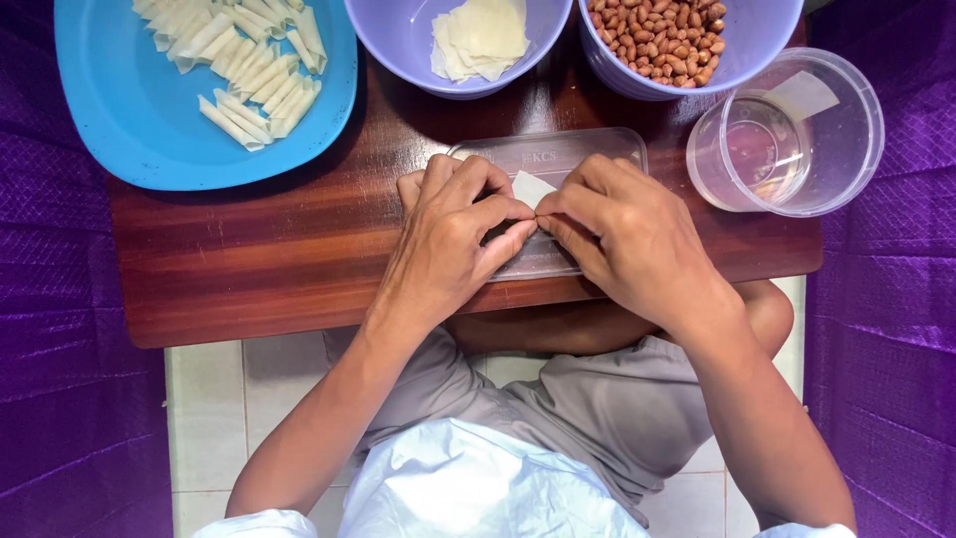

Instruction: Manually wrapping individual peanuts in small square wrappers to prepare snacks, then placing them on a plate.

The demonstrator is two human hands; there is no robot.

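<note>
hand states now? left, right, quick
Left hand: closed, fingers pinching the white wrapper over the clear lid.
Right hand: closed, fingers pinching the same wrapper.

Both hands cover most of the white wrapper (531, 186) on the clear lid (558, 159); at the bench's far edge, the blue plate (119, 130) and two purple bowls are cropped

The carrying surface is a low wooden table (299, 249) with a dark reddish, striped grain. A blue plate (119, 120) sits on its far left corner. Two purple bowls (398, 40) (767, 30) stand along the far edge. A clear round container (846, 130) occupies the far right corner. A clear rectangular lid (597, 149) lies flat at the centre, reaching toward the near edge.
</note>
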